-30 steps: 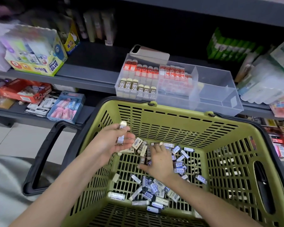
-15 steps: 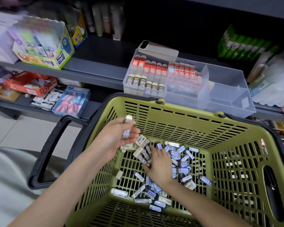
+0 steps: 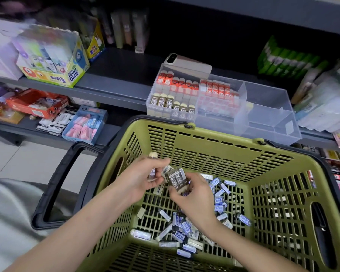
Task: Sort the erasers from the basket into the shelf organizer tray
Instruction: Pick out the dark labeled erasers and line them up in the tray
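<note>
A green slatted basket (image 3: 273,173) holds several small wrapped erasers (image 3: 218,195) scattered over its floor. My left hand (image 3: 143,179) is raised over the basket's left side and grips several upright erasers, one cream tip (image 3: 153,154) poking above its fingers. My right hand (image 3: 192,195) pinches a few dark-sleeved 2B erasers (image 3: 175,178) and holds them against the left hand's bunch. On the shelf behind stands the clear organizer tray (image 3: 273,122); its left compartments hold rows of red-sleeved and dark 2B erasers, while its right compartments look bare.
A phone (image 3: 186,62) lies behind the tray. A Power Glue display box (image 3: 53,61) stands on the shelf at left, green packs (image 3: 287,59) at right. The lower shelf holds a blue box of pink erasers (image 3: 85,125). The basket's black handle (image 3: 55,189) hangs to the left.
My right hand has lifted out of the eraser pile with a few dark 2B erasers and brought them up against the left hand. The view has shifted closer to the shelf.
</note>
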Available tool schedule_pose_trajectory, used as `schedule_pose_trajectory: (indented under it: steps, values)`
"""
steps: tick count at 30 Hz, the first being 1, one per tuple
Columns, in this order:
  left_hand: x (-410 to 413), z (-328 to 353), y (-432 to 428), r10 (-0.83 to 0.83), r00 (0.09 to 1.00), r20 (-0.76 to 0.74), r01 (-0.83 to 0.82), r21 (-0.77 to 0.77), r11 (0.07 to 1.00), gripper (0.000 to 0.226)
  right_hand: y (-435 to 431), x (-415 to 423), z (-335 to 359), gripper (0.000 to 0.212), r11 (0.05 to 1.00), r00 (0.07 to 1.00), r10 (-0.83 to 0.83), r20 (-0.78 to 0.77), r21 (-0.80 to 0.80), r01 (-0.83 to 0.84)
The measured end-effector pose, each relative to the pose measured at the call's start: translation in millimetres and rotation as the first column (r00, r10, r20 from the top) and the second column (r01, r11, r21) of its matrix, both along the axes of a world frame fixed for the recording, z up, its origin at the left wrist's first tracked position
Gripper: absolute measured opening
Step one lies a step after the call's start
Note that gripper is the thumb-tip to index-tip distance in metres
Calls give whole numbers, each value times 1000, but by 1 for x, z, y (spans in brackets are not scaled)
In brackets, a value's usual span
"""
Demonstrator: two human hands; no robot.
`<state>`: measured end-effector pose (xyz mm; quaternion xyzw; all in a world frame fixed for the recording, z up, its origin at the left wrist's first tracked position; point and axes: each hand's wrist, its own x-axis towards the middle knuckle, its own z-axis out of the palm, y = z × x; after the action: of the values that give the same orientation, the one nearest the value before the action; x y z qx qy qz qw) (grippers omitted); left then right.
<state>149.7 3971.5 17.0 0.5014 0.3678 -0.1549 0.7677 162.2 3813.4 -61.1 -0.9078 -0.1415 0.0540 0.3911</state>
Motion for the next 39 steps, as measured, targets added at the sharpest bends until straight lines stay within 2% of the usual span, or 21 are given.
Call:
schedule_pose_trajectory:
  steps: [2, 4, 6, 8, 10, 11, 13, 15, 16, 20, 24, 27, 32, 33, 34, 36, 37, 39]
  values:
    - [-2, 0, -6, -88, 996, 26, 90, -88, 992, 52, 9, -7, 26, 27, 984, 1000, -5, -9, 180, 7]
    - [-4, 0, -14, -91, 993, 75, 103, -186, 977, 49, 18, -9, 43, 28, 962, 999, 22, -41, 273, -10]
    - [-5, 0, -17, -7, 997, 81, 24, -215, 976, 34, 21, -7, 52, 30, 928, 984, 146, -106, 359, -99]
    - [-4, 0, -12, 127, 992, 19, -120, -212, 970, 31, 16, 0, 52, 35, 856, 956, 275, -105, 480, -193]
    - [-1, 1, -3, 277, 959, -63, -283, -275, 919, 33, 8, 12, 40, 22, 851, 971, 239, -29, 488, -195]
    - [0, 3, 1, 309, 948, -78, -318, -304, 898, 35, 5, 20, 28, 18, 890, 983, 182, -19, 428, -156]
    - [2, 9, 7, 299, 953, -55, -301, -317, 900, 41, 3, 39, -3, 18, 983, 990, 135, -33, 132, -129]
    - [3, 13, 12, 281, 960, -9, -269, -322, 908, 36, 3, 51, -37, 26, 952, 974, 218, -58, -207, -225]
    - [3, 14, 15, 287, 958, 8, -268, -335, 904, 30, 4, 55, -52, 31, 914, 959, 279, -56, -293, -283]
    - [3, 15, 25, 311, 948, 72, -262, -382, 886, 20, 12, 60, -83, 43, 827, 915, 402, 11, -434, -358]
    - [4, 16, 26, 285, 950, 128, -228, -340, 912, 16, 12, 60, -93, 52, 781, 923, 385, 15, -538, -317]
    - [4, 16, 25, 264, 952, 158, -215, -270, 938, 18, 13, 60, -94, 48, 769, 928, 371, 21, -567, -295]
    - [2, 14, 25, 258, 951, 170, -222, -206, 953, 20, 11, 61, -87, 37, 676, 890, 455, -8, -647, -352]
    - [1, 12, 25, 250, 953, 171, -217, -189, 958, 22, 9, 58, -82, 36, 689, 891, 453, -14, -629, -360]
    - [1, 11, 25, 238, 956, 172, -210, -165, 964, 26, 7, 53, -75, 35, 749, 908, 418, -6, -563, -349]
    - [0, 8, 24, 206, 963, 172, -193, -89, 977, 39, 5, 42, -53, 26, 943, 973, 229, -1, -248, -222]
    - [0, 6, 23, 188, 967, 171, -184, -40, 982, 45, 6, 38, -40, 20, 989, 990, 140, -29, -47, -141]
    - [1, 5, 21, 149, 976, 160, -154, 20, 988, 49, 14, 30, -10, 16, 963, 993, 94, -77, 259, -71]
